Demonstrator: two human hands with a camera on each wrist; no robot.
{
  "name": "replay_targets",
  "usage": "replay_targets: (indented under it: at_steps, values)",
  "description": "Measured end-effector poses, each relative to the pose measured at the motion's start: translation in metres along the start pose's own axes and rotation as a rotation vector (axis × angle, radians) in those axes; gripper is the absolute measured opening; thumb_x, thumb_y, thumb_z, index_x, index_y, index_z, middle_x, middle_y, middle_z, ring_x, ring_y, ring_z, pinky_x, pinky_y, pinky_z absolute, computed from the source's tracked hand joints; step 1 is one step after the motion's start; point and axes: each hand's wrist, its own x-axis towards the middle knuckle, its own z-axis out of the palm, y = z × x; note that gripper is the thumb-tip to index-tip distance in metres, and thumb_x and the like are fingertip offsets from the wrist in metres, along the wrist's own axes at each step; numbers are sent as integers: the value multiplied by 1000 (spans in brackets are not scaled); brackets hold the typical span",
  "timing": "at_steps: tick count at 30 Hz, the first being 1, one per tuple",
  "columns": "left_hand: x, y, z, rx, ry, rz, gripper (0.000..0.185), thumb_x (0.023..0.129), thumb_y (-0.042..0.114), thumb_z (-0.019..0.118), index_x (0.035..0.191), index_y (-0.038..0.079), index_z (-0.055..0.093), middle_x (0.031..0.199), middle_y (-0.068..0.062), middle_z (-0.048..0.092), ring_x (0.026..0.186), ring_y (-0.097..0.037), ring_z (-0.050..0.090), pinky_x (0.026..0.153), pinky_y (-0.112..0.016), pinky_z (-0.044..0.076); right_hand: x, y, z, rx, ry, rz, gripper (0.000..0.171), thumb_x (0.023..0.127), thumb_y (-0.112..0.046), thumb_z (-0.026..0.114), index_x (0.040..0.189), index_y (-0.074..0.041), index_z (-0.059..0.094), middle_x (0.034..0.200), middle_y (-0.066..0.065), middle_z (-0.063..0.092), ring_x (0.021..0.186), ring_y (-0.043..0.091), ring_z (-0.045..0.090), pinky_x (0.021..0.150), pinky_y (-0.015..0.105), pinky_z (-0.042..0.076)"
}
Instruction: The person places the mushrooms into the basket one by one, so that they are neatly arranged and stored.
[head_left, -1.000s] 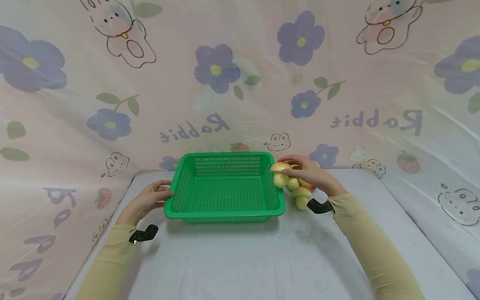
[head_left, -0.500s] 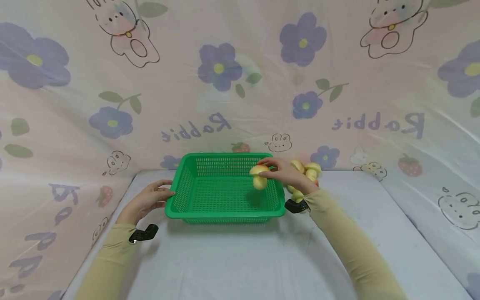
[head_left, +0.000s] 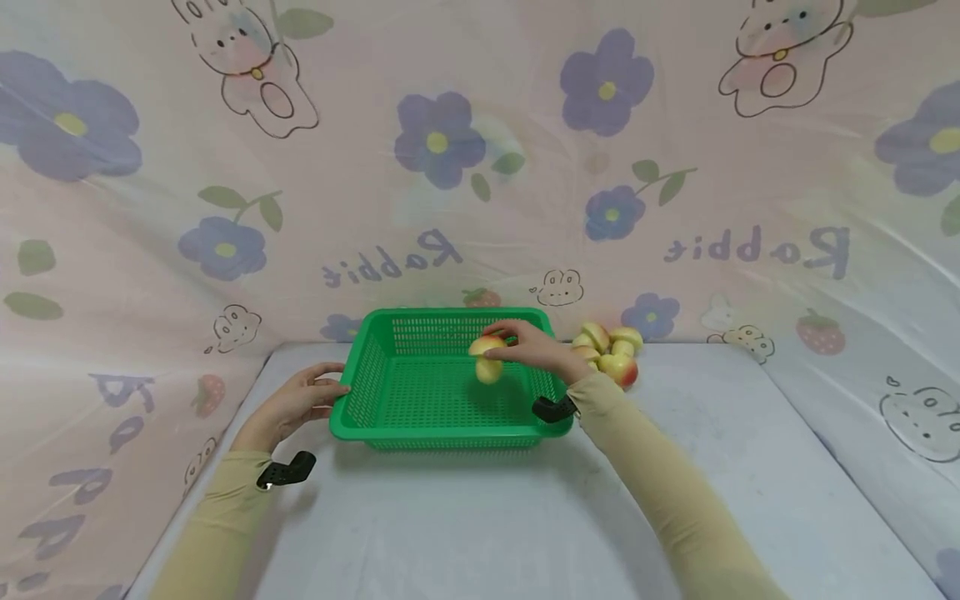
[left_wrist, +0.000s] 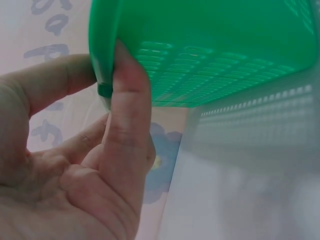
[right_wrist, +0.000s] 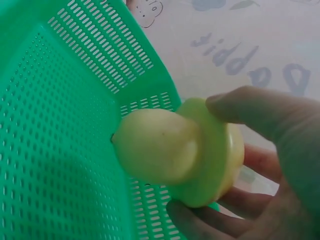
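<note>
Three views around the green basket [head_left: 450, 392]
The head camera looks down from above; both wrist cameras sit very close to its walls.

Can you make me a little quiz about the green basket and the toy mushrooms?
1. True or false: the left hand grips the rim of the green basket.
2. What does the right hand hold? A) a toy mushroom B) a spoon C) a strawberry
3. Where is the pile of mushrooms lying?

Key
1. True. In the left wrist view the thumb presses on the basket's rim.
2. A. The fingers pinch the cap of the mushroom, and it hangs stem down over the inside of the basket, not yet set down.
3. On the white table, to the right of the basket, near the back curtain.
</note>
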Motion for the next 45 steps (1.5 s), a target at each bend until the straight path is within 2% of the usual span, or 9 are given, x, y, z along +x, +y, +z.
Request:
replay_targets:
  at_steps: [8,14,17,21,29,36,38,45]
  values:
    - [-1,0,-2,10,-11,9,68,95,19,63,148,0,24,111,-13,61,92,-19,65,81,-38,54,23,1,20,-35,-16,-13,46,91,-25,68,131,-7,56,122,6,59,113,24,53,87,37,47]
    - [-1,-1,-3,10,-5,-4,69,94,18,64,148,1,25,111,-12,61,92,-18,64,83,-40,53,34,2,34,-4,-61,-20,46,91,-25,67,131,-5,56,122,7,59,114,27,53,86,39,47]
    - [-2,0,-3,7,-6,-5,69,94,18,64,148,1,25,110,-12,62,92,-18,64,82,-39,53,37,-1,39,-6,-68,-4,46,91,-25,68,131,-7,56,123,5,58,113,24,52,86,37,47]
    - [-2,0,-3,3,-18,0,71,94,18,64,149,0,24,111,-12,62,92,-18,64,81,-38,54,43,-5,42,-26,-78,25,46,91,-27,68,131,-9,56,120,2,59,110,19,53,84,33,48]
    - [-2,-1,-3,-10,-20,-22,68,94,15,64,148,1,26,108,-12,63,92,-21,65,79,-37,55,53,-13,40,34,-86,73,49,92,-28,66,135,-8,52,118,9,59,102,20,58,81,34,50]
    - [-4,0,1,-42,-29,-37,63,93,10,64,146,2,30,107,-14,64,91,-25,66,79,-38,55,61,-9,49,46,-82,100,46,92,-26,66,133,-8,54,116,8,60,106,22,56,92,45,46]
    - [-4,1,1,-36,-38,-29,62,93,10,63,145,2,30,106,-13,65,90,-24,66,78,-38,55,64,-7,52,32,-84,96,45,92,-26,66,132,-8,55,116,8,60,105,22,56,91,45,46]
    - [-3,1,2,-23,-54,-23,57,93,9,64,141,2,34,104,-14,63,89,-24,66,79,-40,55,69,-3,62,2,-100,84,44,92,-21,67,130,-3,56,121,11,59,107,23,57,86,37,49]
